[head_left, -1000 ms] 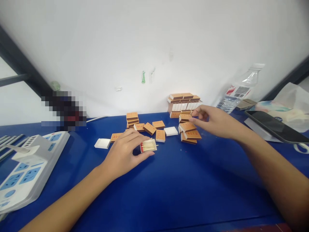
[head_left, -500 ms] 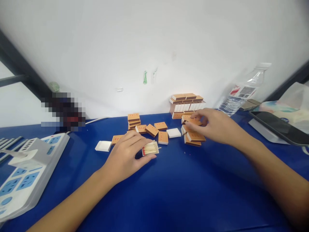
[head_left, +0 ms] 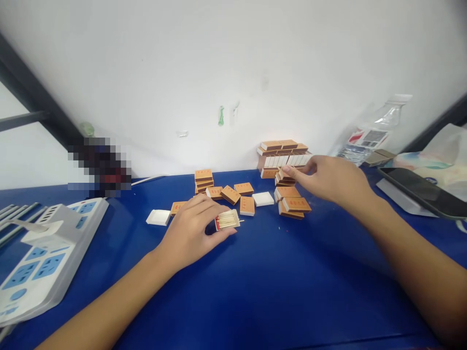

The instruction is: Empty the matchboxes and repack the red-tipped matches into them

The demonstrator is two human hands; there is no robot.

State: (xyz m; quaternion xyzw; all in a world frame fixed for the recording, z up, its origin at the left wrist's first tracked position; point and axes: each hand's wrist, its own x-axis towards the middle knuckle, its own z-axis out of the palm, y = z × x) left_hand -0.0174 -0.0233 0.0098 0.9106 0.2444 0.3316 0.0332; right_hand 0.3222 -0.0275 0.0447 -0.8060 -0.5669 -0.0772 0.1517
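Observation:
My left hand (head_left: 197,224) rests on the table with thumb and fingers around an open matchbox tray (head_left: 233,225) full of red-tipped matches. One match sticks out past the tray's right end. Farther right, my right hand (head_left: 324,179) is closed on an orange matchbox (head_left: 285,174) at the top of a small stack, thumb toward me; its other fingers are partly hidden. Just in front of that hand lies a pile of matchboxes (head_left: 296,204). Several loose matchboxes (head_left: 230,195) and a white tray, bottom up (head_left: 263,199), lie between my hands.
Another white tray (head_left: 158,217) lies left of my left hand, and a short matchbox stack (head_left: 203,176) stands behind it. Against the wall is a larger matchbox stack (head_left: 283,145). A power strip (head_left: 73,262) occupies the left; a water bottle (head_left: 375,131) and phone (head_left: 419,189) are right.
My right hand has moved slightly up and away from the near pile, toward the stack behind it, uncovering the near boxes. My left hand stays around the match-filled tray.

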